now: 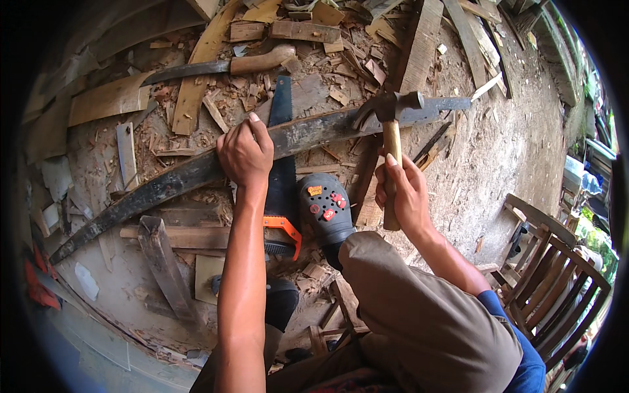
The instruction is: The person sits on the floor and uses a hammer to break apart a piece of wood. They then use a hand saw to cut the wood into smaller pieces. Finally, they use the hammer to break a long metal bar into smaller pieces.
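Observation:
A long, dark, weathered wooden board (327, 131) lies slanting across the floor, from lower left to upper right. My left hand (245, 152) is closed over its near edge around the middle. In my right hand (407, 191) is a claw hammer (391, 141), gripped by its wooden handle. The hammer's head is up over the right part of the board; whether it touches the wood I cannot tell. Under the board, between my left hand and my grey clog (327, 213), runs a handsaw (283, 177) with a dark blade and an orange handle.
A large knife with a wooden handle (262, 61) lies on scrap at the upper left. Planks (419, 49), offcuts and wood chips litter the floor. A slatted wooden chair (557, 275) stands at the right. Near my left forearm lies a loose wood post (167, 268).

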A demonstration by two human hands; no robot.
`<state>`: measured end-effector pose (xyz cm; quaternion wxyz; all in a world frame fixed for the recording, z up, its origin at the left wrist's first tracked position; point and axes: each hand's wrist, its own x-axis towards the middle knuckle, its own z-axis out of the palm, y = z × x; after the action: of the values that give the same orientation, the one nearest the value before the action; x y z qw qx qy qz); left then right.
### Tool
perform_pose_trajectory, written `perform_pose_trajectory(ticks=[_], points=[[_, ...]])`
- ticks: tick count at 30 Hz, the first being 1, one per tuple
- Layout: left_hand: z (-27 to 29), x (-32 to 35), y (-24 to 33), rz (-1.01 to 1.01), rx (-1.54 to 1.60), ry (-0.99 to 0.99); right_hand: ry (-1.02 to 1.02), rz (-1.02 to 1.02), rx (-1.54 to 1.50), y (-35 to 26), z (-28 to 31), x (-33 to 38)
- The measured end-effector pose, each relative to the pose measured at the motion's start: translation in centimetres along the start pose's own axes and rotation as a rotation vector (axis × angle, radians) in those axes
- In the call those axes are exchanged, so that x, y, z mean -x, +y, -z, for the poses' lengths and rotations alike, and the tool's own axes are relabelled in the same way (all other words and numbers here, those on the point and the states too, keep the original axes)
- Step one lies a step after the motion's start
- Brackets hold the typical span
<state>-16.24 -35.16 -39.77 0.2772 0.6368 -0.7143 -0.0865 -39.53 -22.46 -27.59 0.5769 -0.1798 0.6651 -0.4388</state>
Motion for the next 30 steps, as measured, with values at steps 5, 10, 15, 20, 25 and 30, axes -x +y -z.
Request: perform_pose_trajectory(ticks=[5, 10, 15, 20, 25, 30], points=[[0.0, 0.1, -0.4, 0.01, -0.027, 0.001, -0.083, 0.011, 0.045, -1.9, -0.6, -0.7], [0.1, 0.0, 0.1, 0.011, -0.013, -0.001, -0.298, 0.065, 0.153, -1.9, 1.0, -1.6], [0.4, 0.0, 0.1, 0.008, -0.016, 0.009, -0.389, 0.198, 0.107, -3.0, 2.4, -2.6], [0.3, 0.1, 0.0, 0.013, -0.017, -0.004, -0.516, 0.358, 0.285, -4.0, 5.1, -3.7], [0.7, 0.0, 0.2, 0.037, -0.002, -0.041, -0.158, 0.35, 0.875, -6.1, 5.7, -6.3], [0.6, 0.0, 0.2, 0.028, 0.002, -0.008, -0.156, 0.901, 1.473, -6.0, 4.8, -8.4]])
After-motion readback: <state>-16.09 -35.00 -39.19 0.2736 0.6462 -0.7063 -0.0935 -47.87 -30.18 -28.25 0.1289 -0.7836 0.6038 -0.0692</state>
